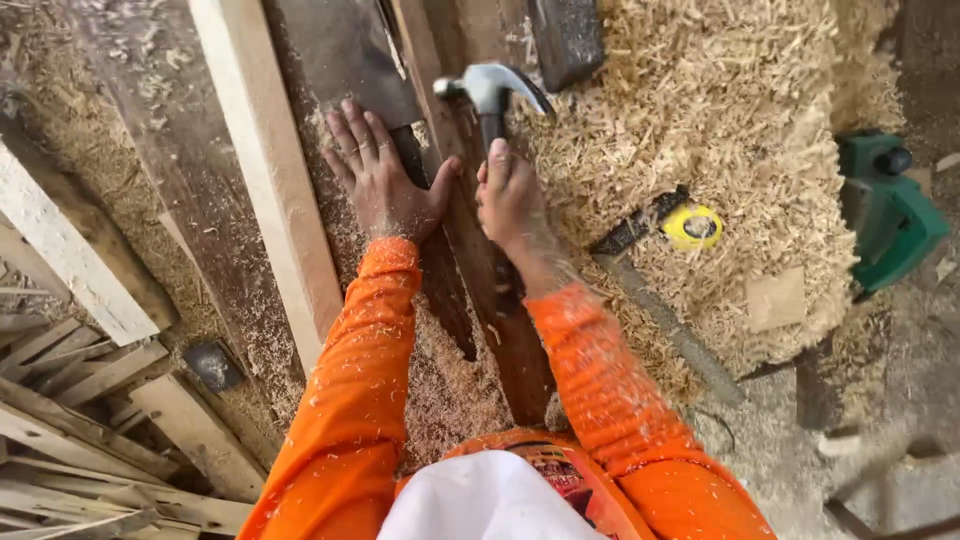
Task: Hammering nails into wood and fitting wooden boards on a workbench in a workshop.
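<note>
pale plank point(268, 160) flanking left, shavings heap point(740, 150) crowding right

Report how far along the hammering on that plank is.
Done: planing or cutting, judging by the shavings heaped beside the bench. In hand: the right hand grips a hammer raised over the dark plank, which the left hand presses flat. Left: the blow itself; no nail is visible, so progress there is unclear.
</note>
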